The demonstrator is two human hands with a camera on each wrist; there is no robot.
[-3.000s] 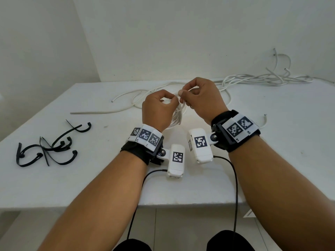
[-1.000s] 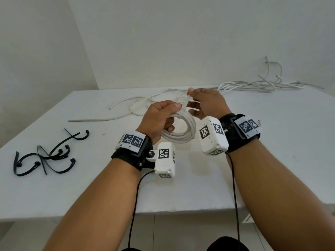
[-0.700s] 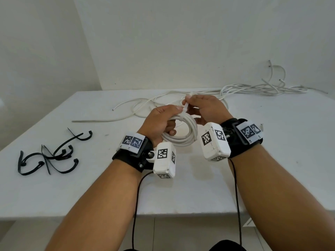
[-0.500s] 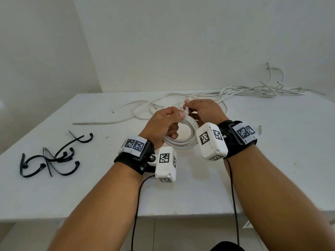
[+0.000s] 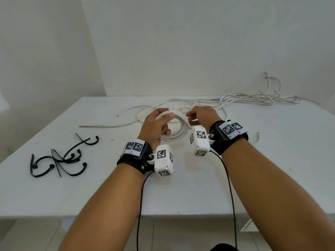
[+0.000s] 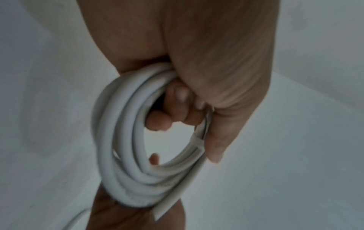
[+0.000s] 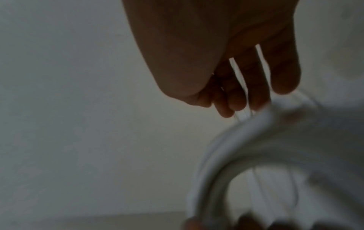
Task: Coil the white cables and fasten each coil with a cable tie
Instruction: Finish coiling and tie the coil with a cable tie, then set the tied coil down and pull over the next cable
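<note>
A white cable coil of several loops hangs just above the table, held between both hands. My left hand grips its left side, fingers curled through the ring and thumb on top. In the left wrist view a thin white tie band crosses the coil beside the thumb, and a cut cable end sticks out. My right hand holds the coil's upper right edge with curled fingers; the right wrist view of the coil is blurred.
Several black cable ties lie on the white table at the left. Loose white cables trail behind the hands, and a tangle of them lies at the back right by the wall. A cable end lies right of my right wrist.
The coil has sunk toward the table and tipped flatter. My right hand no longer holds up the thin white strip and now sits on the coil's right edge.
</note>
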